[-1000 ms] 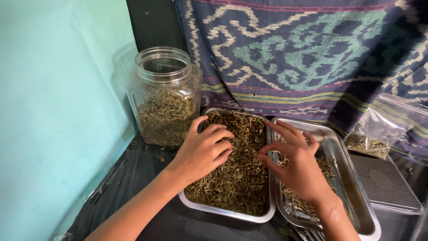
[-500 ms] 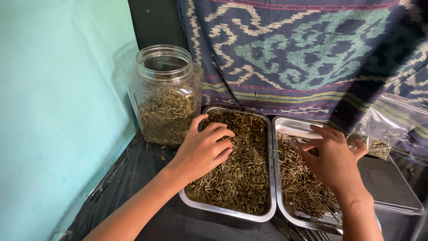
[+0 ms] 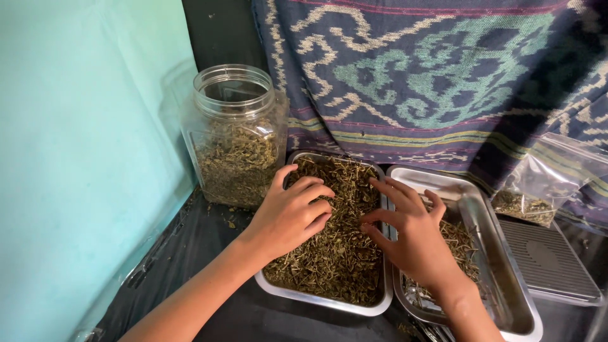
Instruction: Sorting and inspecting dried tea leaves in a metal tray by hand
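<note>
Two shallow rectangular steel trays sit side by side on our dark work surface (image 3: 190, 253), their long edges touching. We rest our left hand (image 3: 292, 214) palm down on the heap of dried green-brown herb pieces (image 3: 335, 253) that fills the left steel tray (image 3: 316, 299); its fingers are curled loosely together over the pile, and we cannot tell whether any pieces are pinched beneath them. Our right hand (image 3: 411, 235) reaches across the shared rim, wrist above the right steel tray (image 3: 500, 253) and fingers spread apart, the tips touching the herb in the left tray. It clamps on nothing we can see. A thinner scatter of the same herb lies in the right tray, partly hidden by that hand. A clear plastic jar (image 3: 237, 136) without a lid stands just behind the left tray's far corner, about half full of herb. At the far right a small clear plastic bag (image 3: 538, 190) with some herb lies above a flat grey ribbed lid (image 3: 548, 259). A patterned blue woven cloth (image 3: 430, 76) hangs behind.
</note>
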